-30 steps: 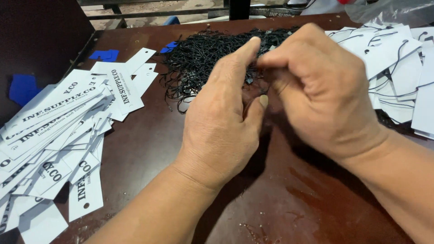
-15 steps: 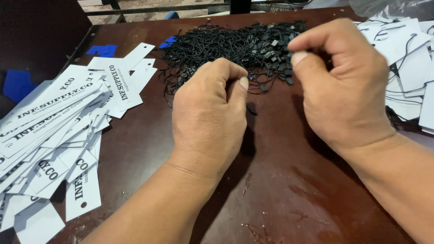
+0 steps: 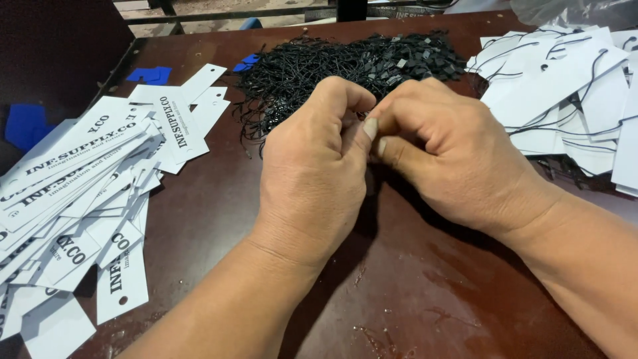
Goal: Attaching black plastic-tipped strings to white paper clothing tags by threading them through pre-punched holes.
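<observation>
My 2 hands meet just in front of the black string pile (image 3: 345,66): left hand (image 3: 312,173) and right hand (image 3: 452,159) both clenched fingertip-to-fingertip, grip contents hidden, equally near the pile.

Brown table (image 3: 219,219): tags (image 3: 86,193), cords (image 3: 319,63).

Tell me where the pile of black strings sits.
In the head view, the pile of black strings lies at the table's far middle, just beyond both hands, between the two heaps of white tags.
</observation>
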